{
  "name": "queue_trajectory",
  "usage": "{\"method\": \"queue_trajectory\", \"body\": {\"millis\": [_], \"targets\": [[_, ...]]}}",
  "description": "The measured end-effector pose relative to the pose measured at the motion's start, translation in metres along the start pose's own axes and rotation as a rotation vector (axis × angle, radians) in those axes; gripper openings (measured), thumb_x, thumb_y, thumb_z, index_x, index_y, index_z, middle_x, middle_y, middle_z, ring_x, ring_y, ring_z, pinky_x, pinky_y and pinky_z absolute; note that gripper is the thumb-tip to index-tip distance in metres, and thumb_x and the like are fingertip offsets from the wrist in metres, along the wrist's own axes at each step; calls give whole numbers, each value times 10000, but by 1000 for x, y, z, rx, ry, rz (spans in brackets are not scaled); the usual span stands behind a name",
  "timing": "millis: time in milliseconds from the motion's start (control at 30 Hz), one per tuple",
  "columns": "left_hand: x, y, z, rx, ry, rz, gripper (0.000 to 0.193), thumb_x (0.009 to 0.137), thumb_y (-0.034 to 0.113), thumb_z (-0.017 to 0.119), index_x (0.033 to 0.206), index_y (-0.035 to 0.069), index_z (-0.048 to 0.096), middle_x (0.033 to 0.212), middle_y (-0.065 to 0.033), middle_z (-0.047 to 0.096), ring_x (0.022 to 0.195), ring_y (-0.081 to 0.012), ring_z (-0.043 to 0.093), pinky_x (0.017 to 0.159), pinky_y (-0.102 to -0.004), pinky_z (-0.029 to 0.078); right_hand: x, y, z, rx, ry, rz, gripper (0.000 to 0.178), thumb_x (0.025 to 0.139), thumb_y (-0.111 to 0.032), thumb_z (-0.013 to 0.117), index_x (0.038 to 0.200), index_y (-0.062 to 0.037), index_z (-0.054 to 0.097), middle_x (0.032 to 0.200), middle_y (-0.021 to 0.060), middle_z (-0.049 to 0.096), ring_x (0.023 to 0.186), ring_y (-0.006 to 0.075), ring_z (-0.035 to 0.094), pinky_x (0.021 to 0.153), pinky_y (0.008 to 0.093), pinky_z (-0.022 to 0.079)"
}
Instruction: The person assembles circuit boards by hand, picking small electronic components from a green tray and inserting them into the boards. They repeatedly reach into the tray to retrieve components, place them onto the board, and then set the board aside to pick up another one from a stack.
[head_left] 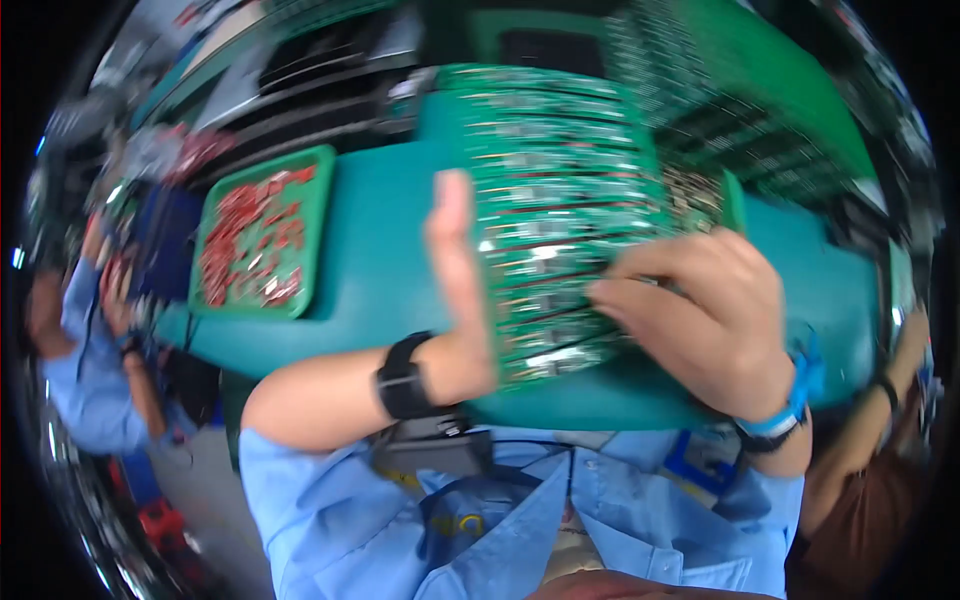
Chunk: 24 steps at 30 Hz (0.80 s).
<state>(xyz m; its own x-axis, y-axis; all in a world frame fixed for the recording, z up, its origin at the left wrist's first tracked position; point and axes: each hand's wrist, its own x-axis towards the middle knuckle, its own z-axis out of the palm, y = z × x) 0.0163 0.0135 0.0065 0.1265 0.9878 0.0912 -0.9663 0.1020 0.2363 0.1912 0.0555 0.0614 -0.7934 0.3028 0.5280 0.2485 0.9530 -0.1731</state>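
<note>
A large green circuit board panel (560,215), made up of several strips with small parts on them, lies in front of me on the teal work surface (385,230). My left hand (458,270) stands edge-on along the panel's left side, its fingers stretched straight; whether it touches the edge is unclear. Over the panel's lower right part, my right hand (705,315) is closed in a pinch, thumb and fingertips together just above the strips. What lies between those fingertips is hidden and blurred.
To the left sits a green tray (325,215) of small red parts. A box of small brownish parts (692,198) lies beyond my right hand. Stacked green boards (760,130) rise at the back right. Other people (85,370) work at both sides.
</note>
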Motion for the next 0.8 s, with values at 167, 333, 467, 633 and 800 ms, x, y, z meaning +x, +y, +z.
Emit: {"method": "queue_trajectory", "body": {"millis": [167,333,467,633,800], "targets": [[5,-3,4,-76,-105,105,647,882,620,416,1170,56,550,1047,-97,626,932,-229,603,840,-374,493,0,-7,-18,-21,90,221,163,792,6,589,953,-3,615,894,99,591,768,213,575,669,299,435],[29,-8,9,18,-319,256,622,927,592,378,1258,80,497,1187,-38,555,1016,-132,508,913,-313,415,-35,47,-28,30,-186,539,284,771,15,626,1047,19,558,931,122,583,807,210,553,739,279,440],[22,-6,10,13,-239,316,620,935,580,376,1289,79,468,1214,-24,534,1020,-117,480,919,-293,395,-26,37,-4,-53,-395,276,442,728,15,665,1149,16,529,1032,148,608,898,279,592,814,329,452],[29,-9,6,32,-216,309,629,940,581,360,1300,74,460,1213,-26,534,1022,-121,477,929,-296,389,-16,36,-6,84,-563,328,514,682,52,678,1174,12,533,1121,180,613,989,373,585,884,402,437],[33,-7,4,110,-253,331,698,909,623,371,1356,87,386,1303,-35,456,1125,-144,427,997,-311,333,-14,46,-8,49,-553,226,426,698,67,666,1108,24,559,1033,156,621,909,294,602,808,354,462]]}}
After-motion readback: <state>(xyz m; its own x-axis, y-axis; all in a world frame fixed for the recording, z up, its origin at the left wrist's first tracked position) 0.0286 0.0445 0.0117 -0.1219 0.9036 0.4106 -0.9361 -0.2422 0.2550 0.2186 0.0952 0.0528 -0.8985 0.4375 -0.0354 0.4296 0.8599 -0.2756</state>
